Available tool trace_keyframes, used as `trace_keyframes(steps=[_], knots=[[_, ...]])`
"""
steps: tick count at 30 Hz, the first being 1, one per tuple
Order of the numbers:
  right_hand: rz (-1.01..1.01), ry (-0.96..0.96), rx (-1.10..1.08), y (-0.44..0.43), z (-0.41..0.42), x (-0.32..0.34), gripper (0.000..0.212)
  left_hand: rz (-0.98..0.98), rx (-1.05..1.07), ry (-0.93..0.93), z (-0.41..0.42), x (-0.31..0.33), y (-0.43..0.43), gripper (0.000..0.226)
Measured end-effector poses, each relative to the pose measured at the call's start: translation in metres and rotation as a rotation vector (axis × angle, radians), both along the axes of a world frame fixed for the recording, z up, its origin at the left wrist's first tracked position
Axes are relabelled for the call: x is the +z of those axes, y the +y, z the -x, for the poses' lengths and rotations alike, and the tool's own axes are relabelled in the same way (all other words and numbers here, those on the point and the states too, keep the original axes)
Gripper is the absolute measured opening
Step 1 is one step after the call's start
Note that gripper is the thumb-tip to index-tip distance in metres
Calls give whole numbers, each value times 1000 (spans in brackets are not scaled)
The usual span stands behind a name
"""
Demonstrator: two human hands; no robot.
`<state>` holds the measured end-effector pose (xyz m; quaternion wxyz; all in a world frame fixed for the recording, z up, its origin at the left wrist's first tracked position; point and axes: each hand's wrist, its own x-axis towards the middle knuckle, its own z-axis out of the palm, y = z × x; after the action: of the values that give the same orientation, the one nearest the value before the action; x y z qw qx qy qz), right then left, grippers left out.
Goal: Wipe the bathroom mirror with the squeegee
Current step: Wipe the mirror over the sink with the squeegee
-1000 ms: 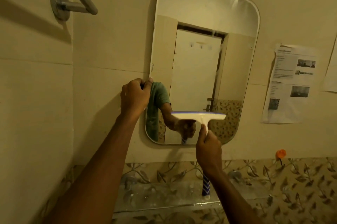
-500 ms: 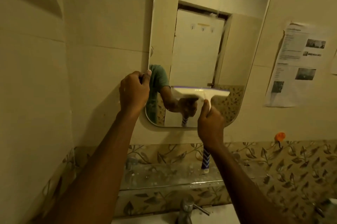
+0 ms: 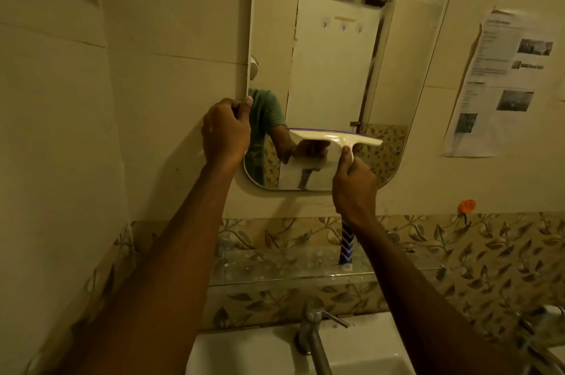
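The right hand (image 3: 354,188) is closed around the handle of the squeegee (image 3: 336,137), with the thumb pointing up along the white neck. The blue and white striped end of the handle sticks out under the hand and hangs down close to the glass shelf (image 3: 269,270); I cannot tell if they touch. The wide white top of the squeegee lies almost flat across the low part of the mirror (image 3: 333,69), and its thin edge is against the glass. It sits a little right of the middle, with its right end a bit lower than its left end. The left hand (image 3: 226,130) is curled around the left edge of the mirror, near the bottom corner, with the thumb tip on the front of the glass. Both arms reach up from the near side. In the mirror you can see a green sleeve, an arm and a white door. To the right of the mirror a paper (image 3: 501,84) with words and small pictures is on the wall. Below it is a small orange hook (image 3: 467,206). A band of leaf tiles (image 3: 489,255) runs along the wall behind the shelf. Nearest of all are a metal tap (image 3: 312,332) and a white sink (image 3: 253,353).
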<state>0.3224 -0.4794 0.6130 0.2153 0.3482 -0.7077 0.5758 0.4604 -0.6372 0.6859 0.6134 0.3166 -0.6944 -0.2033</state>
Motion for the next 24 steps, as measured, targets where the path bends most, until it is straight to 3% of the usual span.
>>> trace_keyframes(steps=[8,21,24], knots=[[-105,-114,-54,-1,-7,-80,52,40,17,8,0,-1,1,42],[-188,-145,-59,17,-11,-116,53,-39,-32,49,-5,2,4,44],[-122,-106,-63,19,-12,-108,53,-92,-89,53,-14,6,-1,52]])
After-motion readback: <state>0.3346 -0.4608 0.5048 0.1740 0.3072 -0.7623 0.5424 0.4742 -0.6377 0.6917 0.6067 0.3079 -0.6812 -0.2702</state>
